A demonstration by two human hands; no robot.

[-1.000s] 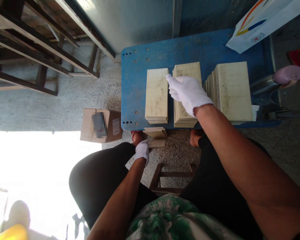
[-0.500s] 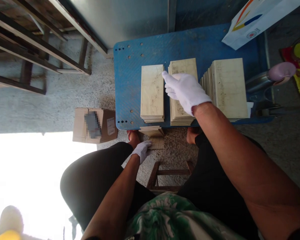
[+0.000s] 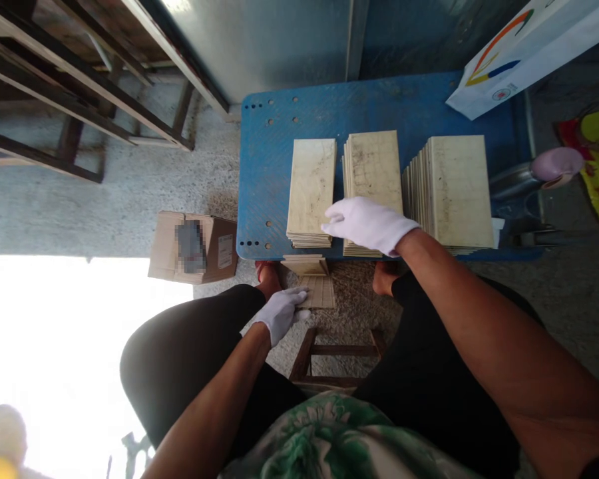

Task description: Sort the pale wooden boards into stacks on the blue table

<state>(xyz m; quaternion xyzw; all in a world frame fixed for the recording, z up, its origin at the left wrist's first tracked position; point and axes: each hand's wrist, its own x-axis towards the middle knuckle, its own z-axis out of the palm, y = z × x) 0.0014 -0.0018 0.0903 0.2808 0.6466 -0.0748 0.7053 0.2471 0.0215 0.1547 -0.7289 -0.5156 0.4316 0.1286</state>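
Note:
My right hand (image 3: 367,223), in a white glove, is over the near part of the middle stack of pale yellowish panels (image 3: 374,166). Its fingers and thumb point left, slightly apart, and reach the right edge of the left stack of panels (image 3: 310,189). Lower down, between my knees, is my gloved left hand (image 3: 282,314). Its fingers are stretched out at the left edge of a grid-marked panel (image 3: 318,294), with the thumb apart from them. Just above that panel, below the table edge, more panels (image 3: 307,266) lean at a slant.
A third, fanned stack (image 3: 459,189) stands at the right of the blue table (image 3: 262,166). Beyond it are a flask with a pink lid (image 3: 556,163) and a white bag (image 3: 509,73). A cardboard box (image 3: 217,249) sits left, and a wooden stool (image 3: 347,350) is beneath me.
My right hand has come down toward the table's near edge, its fingers now by the lower part of the left stack. My left hand's fingers have spread, and the view has shifted slightly.

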